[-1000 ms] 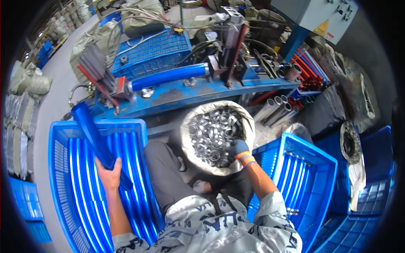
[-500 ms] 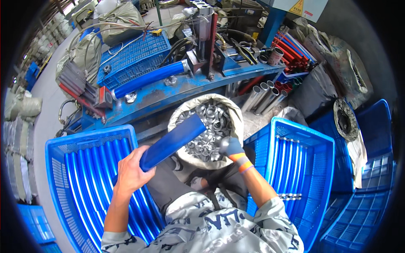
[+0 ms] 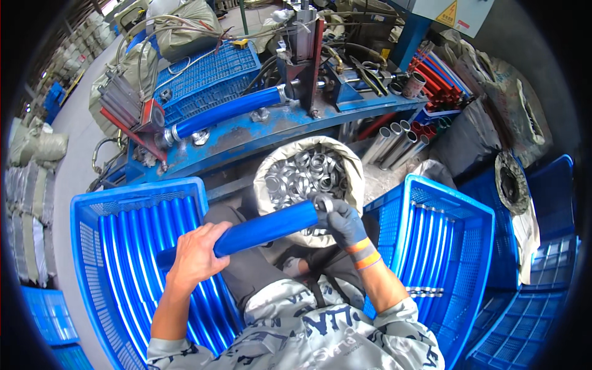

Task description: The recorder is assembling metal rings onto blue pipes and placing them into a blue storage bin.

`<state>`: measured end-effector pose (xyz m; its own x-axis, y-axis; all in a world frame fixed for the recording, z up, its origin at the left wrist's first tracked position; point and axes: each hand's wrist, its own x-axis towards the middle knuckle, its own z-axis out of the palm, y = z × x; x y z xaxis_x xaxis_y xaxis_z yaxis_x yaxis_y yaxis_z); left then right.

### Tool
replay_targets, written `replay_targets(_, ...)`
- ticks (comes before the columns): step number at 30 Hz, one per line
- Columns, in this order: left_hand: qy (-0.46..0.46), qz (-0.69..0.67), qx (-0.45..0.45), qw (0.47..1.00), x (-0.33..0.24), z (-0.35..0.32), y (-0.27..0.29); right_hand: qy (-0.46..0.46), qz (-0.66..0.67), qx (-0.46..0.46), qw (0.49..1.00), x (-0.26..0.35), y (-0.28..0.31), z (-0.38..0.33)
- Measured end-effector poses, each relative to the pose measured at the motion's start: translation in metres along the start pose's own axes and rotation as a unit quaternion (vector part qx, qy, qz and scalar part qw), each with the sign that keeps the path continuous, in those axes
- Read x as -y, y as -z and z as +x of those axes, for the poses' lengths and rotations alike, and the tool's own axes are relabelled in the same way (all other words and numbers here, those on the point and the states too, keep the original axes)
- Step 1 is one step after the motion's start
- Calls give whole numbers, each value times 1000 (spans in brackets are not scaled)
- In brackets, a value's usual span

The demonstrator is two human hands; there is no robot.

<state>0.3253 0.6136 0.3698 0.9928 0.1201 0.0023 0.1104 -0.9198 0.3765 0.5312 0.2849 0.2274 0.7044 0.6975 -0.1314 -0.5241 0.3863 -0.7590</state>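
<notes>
One smooth blue tube (image 3: 265,228) is gripped by the bare left hand (image 3: 194,259); the gloved right hand (image 3: 344,223) pinches one metal ring (image 3: 325,203) at its end.

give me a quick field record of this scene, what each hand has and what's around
left hand: bare left hand grips the near end of a glossy blue tube
right hand: grey-gloved right hand at the tube's far end, holding a silver metal ring against it
tube pose: roughly level, tilted up to the right, above the lap
behind tube: open white sack of silver rings
left side: blue plastic crate with more blue tubes
right side: second blue plastic crate with blue tubes
beyond: blue metal bench machine holding another blue tube
</notes>
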Motion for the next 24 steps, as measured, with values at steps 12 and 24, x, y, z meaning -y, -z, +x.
replay_targets(12, -19, -1, 1, 1000, 7, 0, -6, 13, -165, 18, 986, 18, -8, -5)
replay_targets(24, 196, -461, -216, 838, 82, -53, -44, 121, -684, -105, 712, -47, 163, 197)
